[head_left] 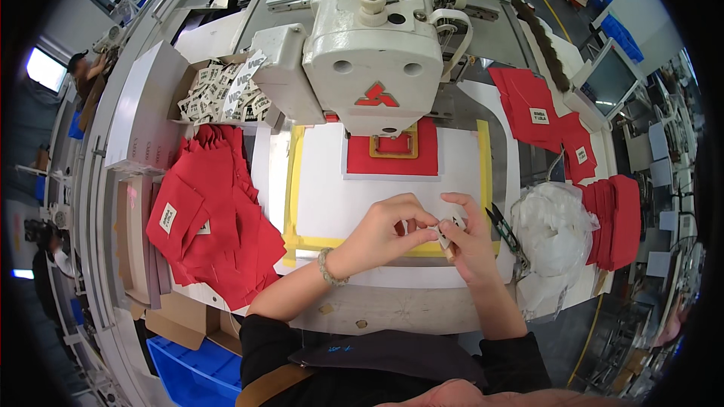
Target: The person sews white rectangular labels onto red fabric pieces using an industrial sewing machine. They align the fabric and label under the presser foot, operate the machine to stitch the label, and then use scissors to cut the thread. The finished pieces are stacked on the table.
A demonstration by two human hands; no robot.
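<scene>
Above the near part of the white work plate point(339, 203), my left hand point(388, 230) and my right hand point(473, 241) meet. Between their fingertips are small white fabric labels point(443, 238) with dark print; how many is hidden by the fingers. My left thumb and forefinger pinch one edge, and my right fingers close round the labels. Beyond the hands, a red fabric piece point(422, 164) lies under the head of a white industrial sewing machine point(369, 53). A brass-coloured rectangular clamp frame point(394, 155) rests on that fabric.
At left, red fabric pieces point(215, 218) with labels lie piled below a box of loose labels point(222, 94). At right are scissors point(507, 234), a clear plastic bag point(554, 230), stacked red pieces point(615, 218) and labelled red pieces point(532, 109). A blue bin point(192, 369) stands lower left.
</scene>
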